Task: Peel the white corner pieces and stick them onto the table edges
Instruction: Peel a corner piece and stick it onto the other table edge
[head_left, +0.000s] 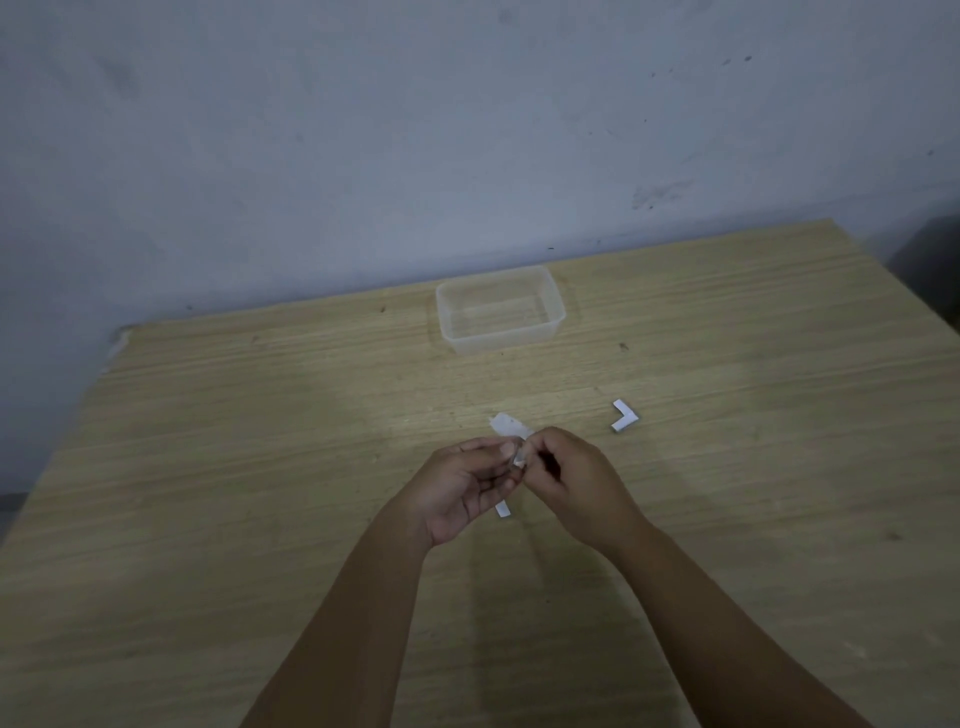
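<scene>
A: From the head view, where's the piece you're working on?

B: At frame centre. Your left hand (457, 486) and right hand (566, 480) meet over the table (208, 467), both pinching one white corner piece (503, 508) between fingertips; its lower end pokes out below your left fingers. You hold it up off the wood, likely so your right fingertips can lift the backing.

A: And that pale scrap just above your fingers?

B: A crumpled bit of paper (509, 425), probably a peeled backing; you can't tell for sure.

A: Others left?

B: One more corner piece (625, 415) lies right of centre, apart from your hands. A clear plastic tub (500, 310) sits toward the far edge.

A: Room to move?

B: Plenty. The table's left edge and far right corner show open, with nothing lying between you and them.
</scene>
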